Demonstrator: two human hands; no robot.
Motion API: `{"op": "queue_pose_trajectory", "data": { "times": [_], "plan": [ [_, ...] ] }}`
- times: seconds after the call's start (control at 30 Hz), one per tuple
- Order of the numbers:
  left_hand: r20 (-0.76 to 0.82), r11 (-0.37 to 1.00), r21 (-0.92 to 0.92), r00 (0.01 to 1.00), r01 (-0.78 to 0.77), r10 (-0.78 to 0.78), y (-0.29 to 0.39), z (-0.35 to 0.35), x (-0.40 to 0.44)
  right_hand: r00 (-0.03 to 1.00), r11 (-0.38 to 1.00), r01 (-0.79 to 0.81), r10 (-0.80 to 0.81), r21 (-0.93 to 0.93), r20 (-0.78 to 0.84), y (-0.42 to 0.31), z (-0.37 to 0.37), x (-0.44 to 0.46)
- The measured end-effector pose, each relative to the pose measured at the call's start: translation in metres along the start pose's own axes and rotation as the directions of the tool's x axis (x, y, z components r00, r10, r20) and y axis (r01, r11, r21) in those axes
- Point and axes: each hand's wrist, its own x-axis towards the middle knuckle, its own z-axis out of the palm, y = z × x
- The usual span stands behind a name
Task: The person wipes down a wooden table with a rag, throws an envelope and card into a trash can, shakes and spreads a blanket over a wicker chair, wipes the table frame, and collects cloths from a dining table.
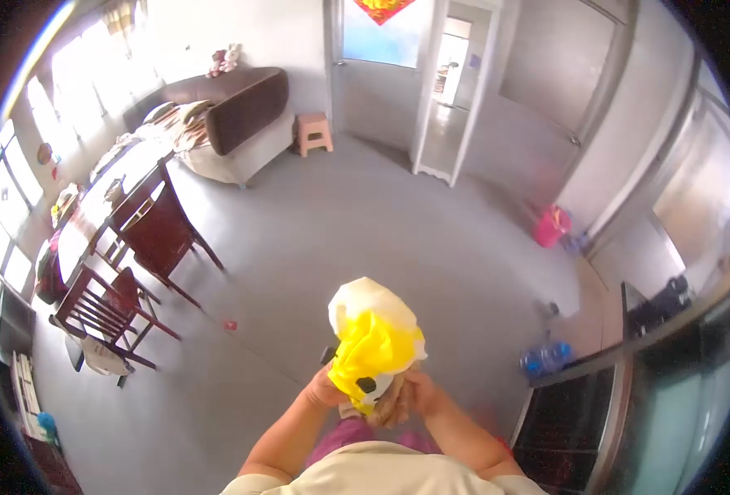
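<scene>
A soft yellow-and-white bundle (373, 342) with black patches is held up in front of my body. Its top is white and puffy, and its middle is bright yellow and creased; whether it is a plush toy or a filled bag I cannot tell. My left hand (324, 388) is closed on its lower left side, by a small black piece (328, 355) that sticks out. On the lower right, my right hand (415, 391) grips it too. A brownish lumpy part (394, 404) shows low between the hands. Most of my fingertips are hidden behind the bundle.
To the left stand dark wooden chairs (155, 231) beside a table. A brown sofa (245, 111) and a pink stool (314, 134) are farther back. A pink bin (552, 226) and blue water bottles (546, 360) stand right, near a glass-fronted cabinet (670, 396). Grey floor (299, 256) lies ahead.
</scene>
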Motion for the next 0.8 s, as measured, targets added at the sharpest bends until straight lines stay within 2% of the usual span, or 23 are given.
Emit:
{"op": "queue_pose_trajectory", "data": {
  "times": [0.13,0.23,0.27,0.37,0.43,0.5,0.53,0.6,0.63,0.67,0.7,0.73,0.8],
  "plan": [
    [0.029,0.991,0.106,0.997,-0.078,0.075,0.082,-0.027,0.036,0.994,0.994,0.111,-0.111,-0.003,-0.016,-0.026,0.031,0.084],
    [-0.168,0.919,0.36,0.958,-0.161,0.234,0.149,-0.034,0.049,0.908,0.849,0.412,-0.414,-0.33,0.069,-0.054,0.008,0.159],
    [-0.167,0.86,0.494,0.956,-0.129,0.24,0.166,-0.061,0.051,0.913,0.838,0.373,-0.407,-0.398,0.0,-0.064,0.003,0.178],
    [-0.246,0.853,0.495,0.915,-0.165,0.32,0.21,-0.08,0.06,0.898,0.776,0.274,-0.418,-0.568,-0.139,-0.091,-0.004,0.242],
    [-0.335,0.783,0.61,0.858,-0.118,0.39,0.236,-0.098,0.075,0.875,0.72,0.248,-0.453,-0.648,-0.169,-0.109,0.007,0.283],
    [-0.374,0.737,0.664,0.798,-0.125,0.472,0.26,-0.101,0.102,0.885,0.552,0.246,-0.463,-0.797,-0.048,-0.135,0.046,0.314],
    [-0.294,0.691,0.696,0.801,-0.195,0.522,0.269,-0.106,0.12,0.887,0.457,0.254,-0.462,-0.852,0.016,-0.145,0.063,0.33],
    [-0.116,0.582,0.742,0.791,-0.333,0.601,0.294,-0.118,0.167,0.933,0.299,0.236,-0.335,-0.925,0.13,-0.165,0.071,0.372],
    [-0.219,0.657,0.705,0.8,-0.266,0.559,0.309,-0.123,0.186,0.948,0.212,0.234,-0.265,-0.949,0.175,-0.178,0.073,0.393],
    [-0.323,0.731,0.654,0.802,-0.195,0.502,0.324,-0.129,0.202,0.971,0.381,0.236,-0.066,-0.894,0.228,-0.187,0.069,0.419],
    [-0.422,0.799,0.589,0.796,-0.124,0.435,0.336,-0.136,0.216,0.958,0.494,0.185,0.103,-0.849,0.269,-0.193,0.063,0.442],
    [-0.457,0.876,0.428,0.783,-0.223,0.422,0.348,-0.148,0.232,0.912,0.589,0.082,0.282,-0.804,0.299,-0.196,0.057,0.465],
    [-0.461,0.917,0.237,0.793,-0.322,0.398,0.37,-0.162,0.257,0.831,0.644,-0.058,0.454,-0.763,0.321,-0.2,0.05,0.511]
  ]
}}
